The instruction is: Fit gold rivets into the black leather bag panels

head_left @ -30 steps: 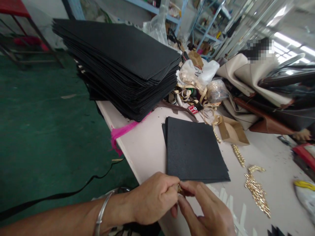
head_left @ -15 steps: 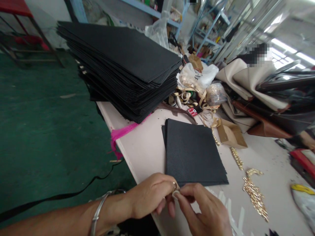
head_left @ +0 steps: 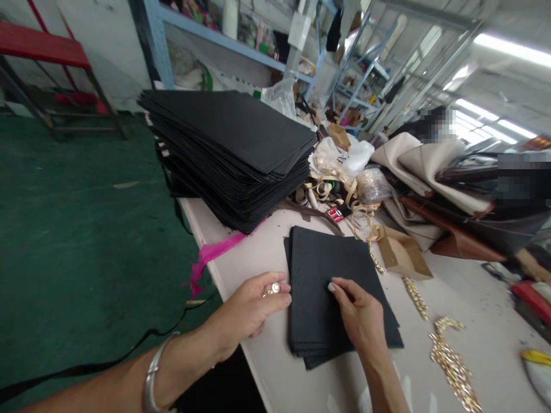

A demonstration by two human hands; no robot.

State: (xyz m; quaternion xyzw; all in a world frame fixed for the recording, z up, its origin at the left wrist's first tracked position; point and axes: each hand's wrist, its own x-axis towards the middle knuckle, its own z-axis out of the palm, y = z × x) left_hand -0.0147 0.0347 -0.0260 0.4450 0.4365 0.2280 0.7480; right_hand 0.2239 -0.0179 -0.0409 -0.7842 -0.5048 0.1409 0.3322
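A small stack of black textured sheets (head_left: 321, 269), leather-like, lies on the pale table in front of me. At its left edge is my left hand (head_left: 258, 304), wearing a ring and a bracelet. Its thumb and fingers are apart, and the tips meet or nearly meet the sheets' edge. Over the middle of the stack hovers my right hand (head_left: 364, 315), thumb and forefinger pinched together. Something small and whitish shows at the pinch; I cannot tell whether it is a scrap or a nail. The lowest sheets stick out unevenly at the near edge.
A tall pile of black sheets (head_left: 232, 132) stands at the table's far left corner, beside a pink cloth strip (head_left: 215, 252). Rightward are a cardboard box (head_left: 400, 252), gold chains (head_left: 451, 361) and bags (head_left: 456, 189). Pale strips lie near my right wrist.
My hands, which were together at the stack's near edge, have parted. My right hand has moved over the sheets, my left to their left side. Another sheet edge juts out at the near side.
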